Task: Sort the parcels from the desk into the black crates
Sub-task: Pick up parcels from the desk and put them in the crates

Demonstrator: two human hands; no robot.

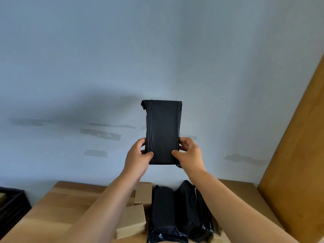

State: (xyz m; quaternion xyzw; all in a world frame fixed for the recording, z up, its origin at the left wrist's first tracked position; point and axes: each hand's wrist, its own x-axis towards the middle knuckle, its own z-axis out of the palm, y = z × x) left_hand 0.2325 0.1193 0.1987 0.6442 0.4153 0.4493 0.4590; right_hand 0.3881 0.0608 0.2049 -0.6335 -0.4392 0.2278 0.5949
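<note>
Both hands, left hand (138, 157) and right hand (188, 153), clamp the black parcel (163, 132) upright, apparently inspecting it before crating.

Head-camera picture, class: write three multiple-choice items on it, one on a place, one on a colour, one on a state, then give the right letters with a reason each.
1. Where is the black crate?
A. at the left edge, beside the desk
B. on the wall
C. on top of the cardboard boxes

2. What colour is the raised parcel?
A. white
B. black
C. red

3. How is the raised parcel held?
A. left hand alone
B. lying on the desk
C. both hands at its lower end

Answers:
1 A, it stands left of the desk.
2 B, its wrap is black.
3 C, the left hand and right hand grip its lower sides.
</note>
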